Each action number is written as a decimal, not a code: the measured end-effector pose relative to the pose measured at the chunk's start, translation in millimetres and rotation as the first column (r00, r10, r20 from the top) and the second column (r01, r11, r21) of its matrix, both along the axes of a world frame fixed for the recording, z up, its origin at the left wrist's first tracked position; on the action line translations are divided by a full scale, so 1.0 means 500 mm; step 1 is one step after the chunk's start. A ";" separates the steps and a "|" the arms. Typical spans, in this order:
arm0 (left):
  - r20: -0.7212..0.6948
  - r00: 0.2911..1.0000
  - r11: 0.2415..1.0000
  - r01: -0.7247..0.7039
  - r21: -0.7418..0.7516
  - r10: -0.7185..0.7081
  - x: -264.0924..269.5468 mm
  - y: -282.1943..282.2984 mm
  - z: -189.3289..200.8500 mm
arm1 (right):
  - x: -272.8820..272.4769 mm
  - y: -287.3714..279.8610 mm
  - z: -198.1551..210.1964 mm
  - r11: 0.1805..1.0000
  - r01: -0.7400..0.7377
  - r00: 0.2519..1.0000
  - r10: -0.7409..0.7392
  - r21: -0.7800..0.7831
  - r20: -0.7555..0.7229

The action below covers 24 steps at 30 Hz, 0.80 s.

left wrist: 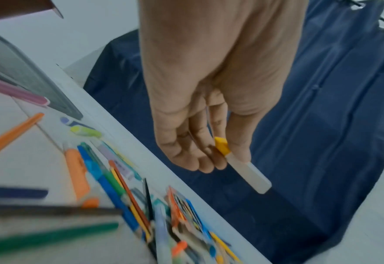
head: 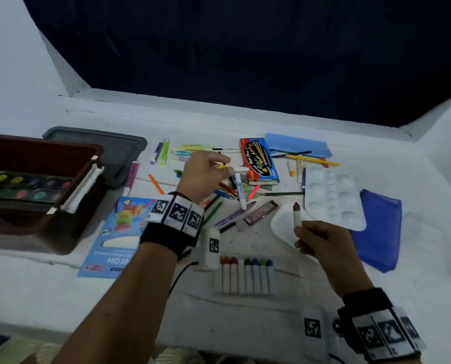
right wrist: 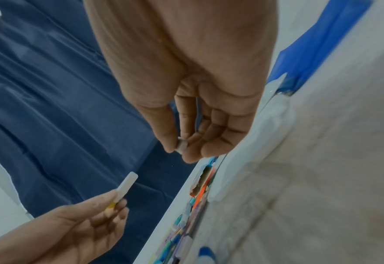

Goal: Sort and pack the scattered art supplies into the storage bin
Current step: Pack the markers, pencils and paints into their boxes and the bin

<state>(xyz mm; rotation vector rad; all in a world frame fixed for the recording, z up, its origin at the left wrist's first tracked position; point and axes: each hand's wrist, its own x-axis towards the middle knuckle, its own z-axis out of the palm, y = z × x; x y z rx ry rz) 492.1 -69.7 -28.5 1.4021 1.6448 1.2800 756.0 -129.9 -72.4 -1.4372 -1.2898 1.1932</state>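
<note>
My left hand [head: 202, 174] was up over the pile of pens and pencils [head: 229, 191] in the middle of the desk [head: 311, 290]. Its thumb and fingers pinched a yellow crayon [left wrist: 240, 164] with a white wrapper, and the white end stuck out past my fingertips.

My right hand [head: 324, 245] was nearer to me, to the right. It pinched a brown crayon [head: 296, 215] and held it standing up, brown tip on top. From the right wrist I could only see the white bottom end between my thumb and fingers.

A row of crayons [head: 246, 275] lay side by side on the desk, near me, between my two arms. The storage bin [head: 61, 179] sat at the far left, well apart from both hands. It was dark red, and a paint set [head: 26, 187] with round colours was inside it. A grey lid [head: 114, 151] lay just behind the bin.

A white paint tray [head: 334, 198] lay to the right of the pile, with a blue pouch [head: 379, 229] beside it. A red pencil box [head: 259, 160] lay behind the pile. A blue packet [head: 114, 237] lay under my left arm.
</note>
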 end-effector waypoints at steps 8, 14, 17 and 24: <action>-0.185 0.924 0.939 0.310 -0.150 -0.335 0.167 -0.131 -0.053 | 0.081 -0.126 -0.030 0.998 -0.033 0.998 0.031 -0.052 -0.046; -0.361 0.776 0.853 0.436 -0.286 -0.517 0.189 -0.177 -0.072 | 0.086 -0.173 -0.064 0.998 -0.066 0.997 0.066 -0.008 -0.049; -0.451 0.665 0.801 0.455 -0.388 -0.596 0.183 -0.187 -0.078 | 0.086 -0.191 -0.079 0.996 -0.088 0.996 0.088 -0.006 -0.026; -0.488 0.569 0.750 0.498 -0.436 -0.661 0.212 -0.204 -0.058 | 0.103 -0.200 -0.079 0.997 -0.080 0.993 0.078 -0.018 -0.091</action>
